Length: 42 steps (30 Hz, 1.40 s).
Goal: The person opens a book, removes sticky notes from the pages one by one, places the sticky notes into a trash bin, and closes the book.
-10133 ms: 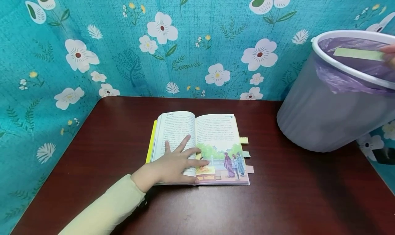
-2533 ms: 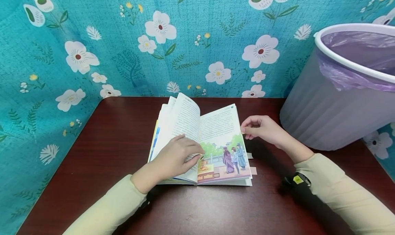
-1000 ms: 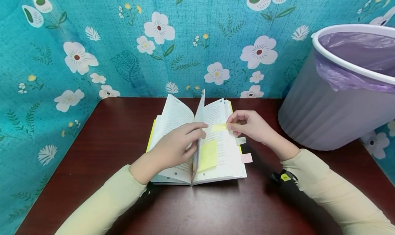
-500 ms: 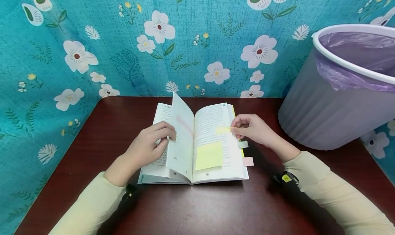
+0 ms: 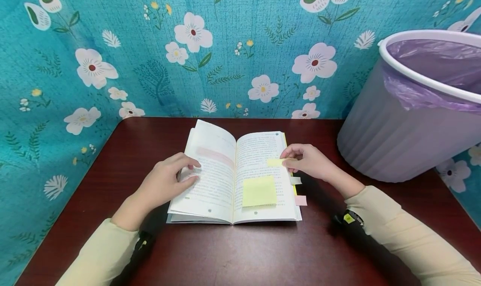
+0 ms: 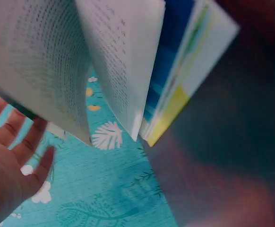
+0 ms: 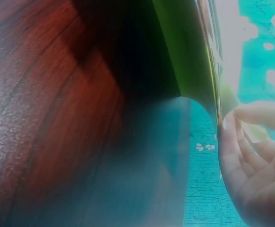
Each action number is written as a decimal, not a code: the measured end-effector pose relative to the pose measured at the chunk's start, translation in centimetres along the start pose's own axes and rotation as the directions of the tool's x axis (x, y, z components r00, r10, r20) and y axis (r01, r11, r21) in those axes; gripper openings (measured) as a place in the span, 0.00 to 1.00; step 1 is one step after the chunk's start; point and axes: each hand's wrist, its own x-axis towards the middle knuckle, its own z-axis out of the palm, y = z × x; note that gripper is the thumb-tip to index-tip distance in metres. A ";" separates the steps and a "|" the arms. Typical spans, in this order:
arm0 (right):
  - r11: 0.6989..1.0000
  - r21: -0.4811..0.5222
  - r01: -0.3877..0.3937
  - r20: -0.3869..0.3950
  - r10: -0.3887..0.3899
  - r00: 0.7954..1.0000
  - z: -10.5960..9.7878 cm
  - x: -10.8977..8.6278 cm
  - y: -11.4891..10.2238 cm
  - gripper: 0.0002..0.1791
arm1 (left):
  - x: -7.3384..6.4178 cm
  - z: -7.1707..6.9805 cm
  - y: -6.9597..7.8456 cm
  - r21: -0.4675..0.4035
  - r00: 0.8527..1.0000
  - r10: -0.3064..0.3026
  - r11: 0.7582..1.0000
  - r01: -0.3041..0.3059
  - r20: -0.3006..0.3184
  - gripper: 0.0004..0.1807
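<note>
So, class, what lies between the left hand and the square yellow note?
The head view shows printed page and the central fold of the open book.

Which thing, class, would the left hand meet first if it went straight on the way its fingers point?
Most likely the open book's left page, just ahead of the left hand; whether they touch is unclear.

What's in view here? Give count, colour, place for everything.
Book: 1, white pages, open on table
Sticky note: 1, yellow, right page
Paper strip: 1, pale yellow, in right hand
Page tabs: 2, pale green and pink, book's right edge
Bin: 1, grey, purple liner, table's right
Table: 1, dark reddish brown, beneath book
Floral cloth: 1, teal, behind table
Wrist devices: 2, black, by sleeves
Left hand: 1, bare, left page
Right hand: 1, bare, book's right edge
Sleeves: 2, cream, forearms
</note>
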 end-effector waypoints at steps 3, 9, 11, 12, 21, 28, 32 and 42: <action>0.999 -0.038 -0.013 0.005 0.014 1.000 0.3 0.2 0.3 0.09 | -0.2 0.4 -0.3 0.034 0.996 -0.076 0.997 0.074 0.055 0.14; 0.994 -0.101 -0.038 0.022 0.040 0.999 0.9 0.5 1.7 0.08 | 0.1 0.7 -0.4 0.097 0.971 -0.173 0.983 0.158 0.165 0.16; 0.993 -0.105 -0.045 0.028 0.048 0.998 1.1 0.6 2.0 0.07 | 0.5 0.9 -0.3 0.151 0.960 -0.179 0.977 0.148 0.215 0.19; 0.993 -0.107 -0.050 0.028 0.053 0.998 1.2 0.6 2.1 0.07 | 0.7 1.0 -0.2 0.179 0.956 -0.169 0.976 0.128 0.241 0.21; 0.989 -0.133 -0.064 0.022 0.067 0.997 2.0 0.5 2.2 0.07 | 2.1 3.1 1.8 0.115 0.862 0.001 0.991 -0.069 0.508 0.39; 0.986 -0.165 -0.032 0.036 0.038 0.999 2.2 0.4 2.6 0.07 | 2.4 4.8 3.2 0.028 0.803 0.035 0.998 -0.065 0.595 0.54; 0.985 -0.168 -0.025 0.036 0.031 0.999 2.3 0.4 2.9 0.06 | 2.4 5.5 4.0 -0.004 0.785 0.081 0.995 -0.099 0.615 0.58; 0.979 -0.205 -0.015 0.047 0.025 0.999 2.3 0.7 3.2 0.07 | 2.4 6.1 4.7 0.010 0.793 0.111 0.989 -0.146 0.599 0.54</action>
